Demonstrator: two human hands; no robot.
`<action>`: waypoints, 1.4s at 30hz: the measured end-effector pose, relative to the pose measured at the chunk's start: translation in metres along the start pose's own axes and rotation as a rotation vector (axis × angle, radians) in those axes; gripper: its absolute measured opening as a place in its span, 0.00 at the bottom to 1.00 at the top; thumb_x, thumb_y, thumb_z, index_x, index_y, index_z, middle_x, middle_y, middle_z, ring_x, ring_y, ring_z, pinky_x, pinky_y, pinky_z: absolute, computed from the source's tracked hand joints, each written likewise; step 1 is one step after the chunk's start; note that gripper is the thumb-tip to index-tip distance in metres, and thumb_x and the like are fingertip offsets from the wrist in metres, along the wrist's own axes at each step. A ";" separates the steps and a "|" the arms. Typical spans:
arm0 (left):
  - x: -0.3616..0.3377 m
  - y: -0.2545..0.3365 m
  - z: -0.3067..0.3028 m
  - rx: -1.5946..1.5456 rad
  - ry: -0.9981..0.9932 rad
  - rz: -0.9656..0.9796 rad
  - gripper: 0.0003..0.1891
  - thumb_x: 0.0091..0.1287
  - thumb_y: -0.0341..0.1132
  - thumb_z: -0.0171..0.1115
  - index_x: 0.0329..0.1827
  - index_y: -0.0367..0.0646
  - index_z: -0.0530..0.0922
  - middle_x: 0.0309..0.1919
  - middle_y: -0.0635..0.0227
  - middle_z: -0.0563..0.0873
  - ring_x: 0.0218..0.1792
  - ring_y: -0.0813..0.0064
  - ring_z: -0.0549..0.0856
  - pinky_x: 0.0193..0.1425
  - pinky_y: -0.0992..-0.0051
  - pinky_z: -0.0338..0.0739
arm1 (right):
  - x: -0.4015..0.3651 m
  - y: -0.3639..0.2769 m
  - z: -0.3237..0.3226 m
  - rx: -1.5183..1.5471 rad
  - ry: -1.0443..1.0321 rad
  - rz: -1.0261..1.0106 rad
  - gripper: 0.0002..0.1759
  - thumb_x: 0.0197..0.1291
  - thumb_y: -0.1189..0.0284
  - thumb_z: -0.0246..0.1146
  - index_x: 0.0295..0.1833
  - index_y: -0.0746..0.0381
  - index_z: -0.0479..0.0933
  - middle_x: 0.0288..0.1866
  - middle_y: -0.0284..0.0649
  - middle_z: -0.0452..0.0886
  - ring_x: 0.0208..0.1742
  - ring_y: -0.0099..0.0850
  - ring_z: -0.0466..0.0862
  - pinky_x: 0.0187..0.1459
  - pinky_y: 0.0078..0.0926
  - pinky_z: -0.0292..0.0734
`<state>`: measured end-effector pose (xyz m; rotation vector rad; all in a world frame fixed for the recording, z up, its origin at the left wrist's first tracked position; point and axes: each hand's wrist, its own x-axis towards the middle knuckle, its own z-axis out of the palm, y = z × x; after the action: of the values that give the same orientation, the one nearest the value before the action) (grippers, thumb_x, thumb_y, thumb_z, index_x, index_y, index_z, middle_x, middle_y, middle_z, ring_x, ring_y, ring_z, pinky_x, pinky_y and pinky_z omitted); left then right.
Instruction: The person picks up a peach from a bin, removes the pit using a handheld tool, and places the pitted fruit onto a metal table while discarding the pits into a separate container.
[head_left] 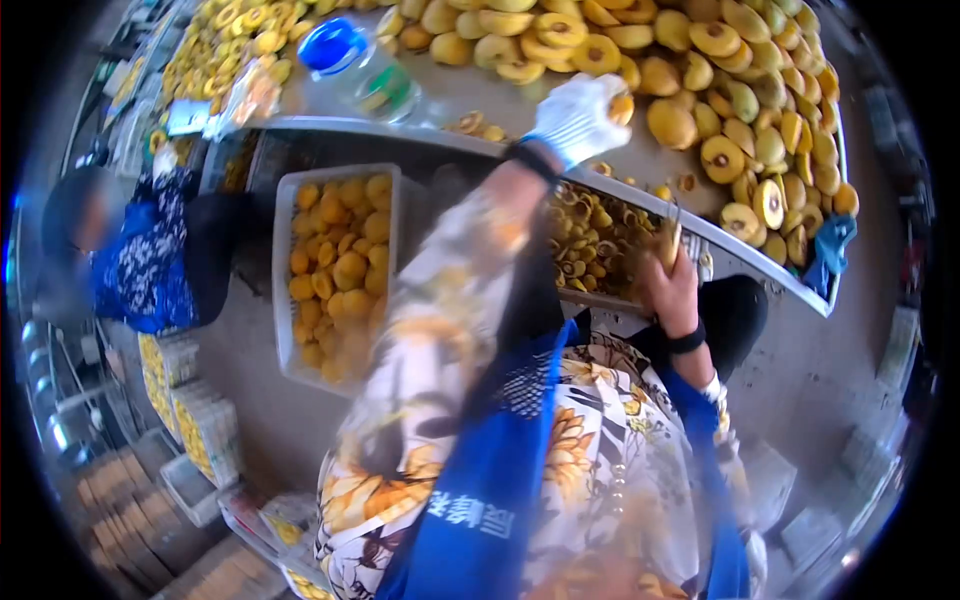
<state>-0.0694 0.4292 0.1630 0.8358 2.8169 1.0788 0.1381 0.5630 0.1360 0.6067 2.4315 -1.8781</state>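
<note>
Fruit point(621, 109) in left hand point(580, 115), white-lettered apron point(480, 490)

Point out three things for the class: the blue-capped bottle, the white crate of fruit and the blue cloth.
Bottle point(364, 76): head view, clear body below the cap.
Crate point(284, 255): head view, left wall.
Cloth point(831, 246): head view, middle of the fabric.

Bottle label point(388, 91) blurred; fruit heap point(722, 158) cut off by top edge.
</note>
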 end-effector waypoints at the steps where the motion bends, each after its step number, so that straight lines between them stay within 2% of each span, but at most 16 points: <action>1: -0.020 0.009 -0.013 -0.127 -0.063 0.094 0.22 0.45 0.42 0.66 0.45 0.45 0.77 0.39 0.58 0.82 0.41 0.59 0.81 0.48 0.65 0.75 | 0.009 0.002 0.000 0.147 -0.026 0.022 0.10 0.61 0.69 0.56 0.44 0.64 0.72 0.22 0.35 0.76 0.17 0.19 0.72 0.18 0.17 0.65; 3: -0.056 0.015 -0.022 -0.196 -0.122 0.371 0.24 0.44 0.39 0.71 0.47 0.46 0.78 0.47 0.58 0.79 0.49 0.59 0.78 0.54 0.69 0.73 | 0.022 -0.001 -0.002 0.466 -0.133 0.072 0.13 0.65 0.65 0.53 0.46 0.63 0.71 0.20 0.32 0.74 0.12 0.17 0.68 0.13 0.15 0.59; 6: -0.093 0.032 -0.035 -0.242 -0.303 0.339 0.31 0.43 0.39 0.73 0.54 0.44 0.74 0.54 0.55 0.74 0.57 0.58 0.73 0.59 0.67 0.70 | 0.031 -0.014 0.010 0.722 -0.349 0.137 0.15 0.66 0.61 0.51 0.46 0.63 0.70 0.18 0.30 0.71 0.11 0.16 0.65 0.11 0.14 0.55; 9: -0.114 0.030 -0.029 -0.199 -0.126 0.305 0.37 0.47 0.38 0.73 0.61 0.42 0.67 0.58 0.56 0.71 0.59 0.60 0.71 0.61 0.67 0.68 | 0.026 -0.019 0.025 0.733 -0.417 0.108 0.15 0.65 0.62 0.52 0.49 0.62 0.69 0.20 0.30 0.71 0.10 0.17 0.63 0.12 0.14 0.56; 12: -0.145 0.020 -0.006 -0.725 0.010 -0.023 0.41 0.50 0.37 0.72 0.66 0.41 0.58 0.61 0.58 0.69 0.60 0.63 0.71 0.61 0.69 0.68 | 0.018 -0.018 0.037 0.744 -0.343 0.023 0.17 0.63 0.63 0.54 0.51 0.64 0.69 0.25 0.30 0.74 0.16 0.18 0.69 0.17 0.14 0.63; 13: -0.152 0.041 -0.001 -1.449 0.026 -0.268 0.32 0.58 0.27 0.61 0.65 0.38 0.59 0.57 0.58 0.71 0.58 0.68 0.73 0.61 0.71 0.67 | 0.013 -0.017 0.042 0.743 -0.300 -0.007 0.18 0.63 0.64 0.55 0.52 0.64 0.70 0.27 0.30 0.76 0.19 0.17 0.73 0.20 0.14 0.66; 14: -0.152 0.048 0.000 -1.693 0.056 -0.372 0.26 0.64 0.29 0.55 0.65 0.40 0.59 0.54 0.60 0.73 0.55 0.69 0.74 0.59 0.72 0.69 | 0.010 -0.018 0.049 0.697 -0.247 -0.064 0.20 0.60 0.64 0.57 0.54 0.65 0.69 0.31 0.39 0.80 0.27 0.25 0.79 0.29 0.20 0.74; 16: -0.152 0.038 0.015 -1.869 0.154 -0.565 0.20 0.69 0.38 0.49 0.61 0.40 0.63 0.51 0.60 0.74 0.52 0.69 0.75 0.53 0.72 0.74 | 0.015 -0.011 0.058 0.064 -0.078 -0.298 0.25 0.57 0.63 0.59 0.56 0.66 0.67 0.35 0.52 0.81 0.35 0.37 0.83 0.38 0.29 0.77; 17: -0.153 0.034 0.018 -1.818 0.146 -0.601 0.19 0.70 0.39 0.47 0.59 0.40 0.64 0.50 0.60 0.75 0.50 0.69 0.76 0.51 0.71 0.75 | 0.009 -0.016 0.056 -0.246 -0.040 -0.298 0.22 0.57 0.67 0.59 0.54 0.65 0.64 0.31 0.51 0.80 0.26 0.45 0.81 0.31 0.37 0.76; 21: -0.151 0.031 0.014 -1.682 0.193 -0.587 0.17 0.71 0.43 0.43 0.53 0.40 0.68 0.43 0.60 0.78 0.43 0.68 0.79 0.43 0.70 0.78 | -0.016 -0.028 0.054 -0.516 -0.045 -0.231 0.16 0.55 0.67 0.59 0.45 0.64 0.64 0.26 0.57 0.76 0.30 0.56 0.77 0.29 0.47 0.71; 23: -0.154 0.038 0.003 -1.824 0.175 -0.445 0.15 0.72 0.42 0.43 0.49 0.39 0.70 0.39 0.61 0.80 0.36 0.69 0.81 0.38 0.73 0.79 | -0.025 -0.029 0.047 -0.519 -0.100 -0.279 0.15 0.55 0.67 0.59 0.42 0.64 0.63 0.24 0.56 0.76 0.28 0.55 0.77 0.28 0.47 0.70; 26: -0.150 0.046 0.004 -1.377 0.389 -0.488 0.21 0.69 0.51 0.47 0.44 0.39 0.76 0.36 0.64 0.82 0.36 0.73 0.81 0.42 0.74 0.77 | -0.032 -0.031 0.048 -0.516 -0.122 -0.356 0.13 0.55 0.71 0.56 0.39 0.65 0.61 0.22 0.54 0.75 0.26 0.54 0.76 0.26 0.48 0.68; 34: -0.146 0.061 -0.010 -1.274 0.395 -0.629 0.11 0.65 0.37 0.58 0.41 0.38 0.79 0.34 0.69 0.82 0.33 0.80 0.80 0.36 0.81 0.75 | -0.044 -0.030 0.059 -0.508 -0.172 -0.315 0.12 0.51 0.77 0.55 0.38 0.68 0.60 0.21 0.56 0.74 0.26 0.56 0.75 0.27 0.50 0.68; 36: -0.144 0.059 -0.001 -1.233 0.501 -0.634 0.09 0.63 0.36 0.60 0.39 0.39 0.80 0.25 0.69 0.81 0.22 0.82 0.77 0.25 0.82 0.71 | -0.046 -0.036 0.057 -0.521 -0.182 -0.360 0.13 0.49 0.77 0.56 0.39 0.69 0.61 0.22 0.57 0.74 0.27 0.57 0.75 0.29 0.50 0.69; 38: -0.147 0.053 -0.003 -1.398 0.366 -0.592 0.08 0.63 0.33 0.60 0.38 0.36 0.79 0.22 0.68 0.81 0.19 0.83 0.77 0.22 0.84 0.71 | -0.043 -0.033 0.056 -0.449 -0.235 -0.311 0.12 0.53 0.73 0.56 0.39 0.69 0.64 0.26 0.60 0.76 0.31 0.57 0.77 0.31 0.46 0.72; 42: -0.145 0.051 0.008 -1.314 0.479 -0.670 0.07 0.60 0.32 0.63 0.36 0.36 0.80 0.23 0.72 0.80 0.20 0.88 0.74 0.21 0.86 0.68 | -0.038 -0.017 0.059 -0.280 -0.288 -0.289 0.15 0.56 0.69 0.58 0.42 0.68 0.65 0.23 0.52 0.76 0.23 0.45 0.78 0.25 0.39 0.71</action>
<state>0.0806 0.3960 0.1637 -0.4798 1.5631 2.5121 0.1551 0.4930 0.1441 -0.0292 2.6175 -1.5228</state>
